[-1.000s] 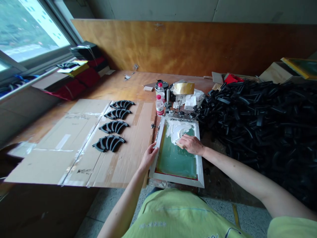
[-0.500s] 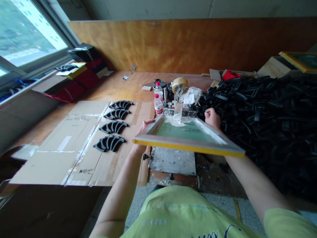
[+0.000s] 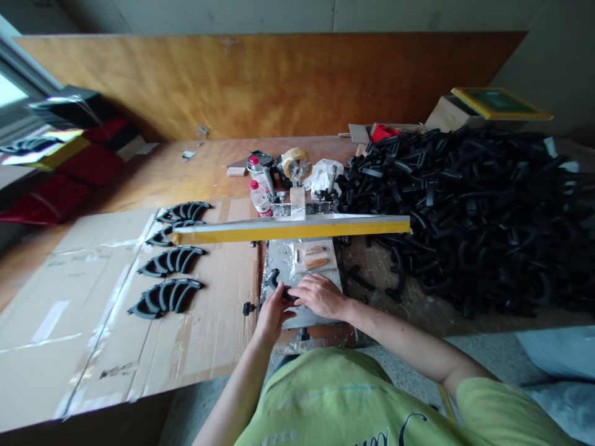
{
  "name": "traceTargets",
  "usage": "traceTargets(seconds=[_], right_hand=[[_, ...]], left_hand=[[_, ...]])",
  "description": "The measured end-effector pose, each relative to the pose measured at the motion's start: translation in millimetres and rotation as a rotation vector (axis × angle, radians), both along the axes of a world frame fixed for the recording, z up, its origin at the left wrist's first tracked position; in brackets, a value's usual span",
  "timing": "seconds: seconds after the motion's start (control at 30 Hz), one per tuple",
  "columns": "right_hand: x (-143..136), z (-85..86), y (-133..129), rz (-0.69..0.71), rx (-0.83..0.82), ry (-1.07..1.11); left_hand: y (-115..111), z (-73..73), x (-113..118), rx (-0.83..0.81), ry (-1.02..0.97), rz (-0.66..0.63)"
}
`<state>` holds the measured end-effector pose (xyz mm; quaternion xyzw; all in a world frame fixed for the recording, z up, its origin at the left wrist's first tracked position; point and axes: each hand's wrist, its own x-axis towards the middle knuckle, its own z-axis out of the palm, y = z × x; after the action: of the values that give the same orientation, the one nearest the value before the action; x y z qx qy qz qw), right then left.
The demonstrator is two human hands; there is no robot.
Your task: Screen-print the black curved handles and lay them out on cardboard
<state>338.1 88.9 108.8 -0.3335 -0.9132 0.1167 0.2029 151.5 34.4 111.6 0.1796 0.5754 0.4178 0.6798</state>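
Observation:
A curved black part [image 3: 273, 278] lies over the metal plate [image 3: 304, 317], with my left hand [image 3: 273, 314] closed on its lower end. My right hand [image 3: 320, 296] comes in from the right, its fingers pinched on the same dark piece where the two hands meet. Above the plate stands the yellow-edged frame [image 3: 297, 230], seen nearly edge-on and touched by neither hand. Behind my fingers, tan pieces [image 3: 316, 257] sit on the plate beneath the frame.
Fans of black curved parts [image 3: 171, 261] lie on cardboard [image 3: 223, 266] at left. A large heap of black parts [image 3: 465, 217] fills the right. Bottles [image 3: 259, 197] and a tape roll [image 3: 297, 164] stand behind the frame.
The frame has tilted up, exposing more of the plate. Both hands have left its sides and come together below it, now on a black part. The view has shifted to the right.

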Motion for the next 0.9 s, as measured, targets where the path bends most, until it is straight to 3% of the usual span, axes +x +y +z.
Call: traceTargets(seconds=[0.07,0.17,0.27,0.37,0.43,0.53,0.57,0.67,0.77,0.83,0.9], right_hand=[[39.7,-6.3,5.4,-0.127,-0.035,-0.069],[139.6,-19.2,30.5,-0.516,-0.082,-0.276],[233.8,-32.3,48.3,-0.545,-0.168,-0.448],[272.3,-38.4,52.2,-0.413,-0.206,-0.416],[259.7,-37.1,53.3,-0.339,-0.196,-0.347],[194.0,-31.9,58.8,-0.308,-0.16,-0.228],[165.0,-30.4,61.9,-0.293,-0.132,-0.181],[80.1,-28.9,73.1,-0.219,-0.056,-0.053],[24.0,-30.6,80.6,-0.158,-0.031,-0.044],[7.0,-31.9,79.8,-0.136,-0.024,-0.072],[3.8,-32.5,74.8,-0.128,-0.022,-0.093]], left_hand=[[-8.3,-20.1,-39.0,-0.023,0.203,0.088],[-21.5,-51.0,-113.0,-0.192,0.537,0.101],[-41.0,-76.2,-165.7,-0.366,0.8,-0.055],[-53.4,-84.0,-184.5,-0.425,0.944,-0.33],[-48.9,-75.4,-185.2,-0.467,1.014,-0.47],[-19.8,-39.6,-173.8,-0.392,1.067,-0.505],[-5.5,-22.2,-165.8,-0.257,1.044,-0.445],[41.9,39.0,-129.1,0.218,0.845,-0.109],[79.9,95.8,-84.8,0.596,0.53,0.122],[93.3,120.1,-61.1,0.708,0.377,0.158],[95.7,130.4,-46.4,0.743,0.323,0.161]])
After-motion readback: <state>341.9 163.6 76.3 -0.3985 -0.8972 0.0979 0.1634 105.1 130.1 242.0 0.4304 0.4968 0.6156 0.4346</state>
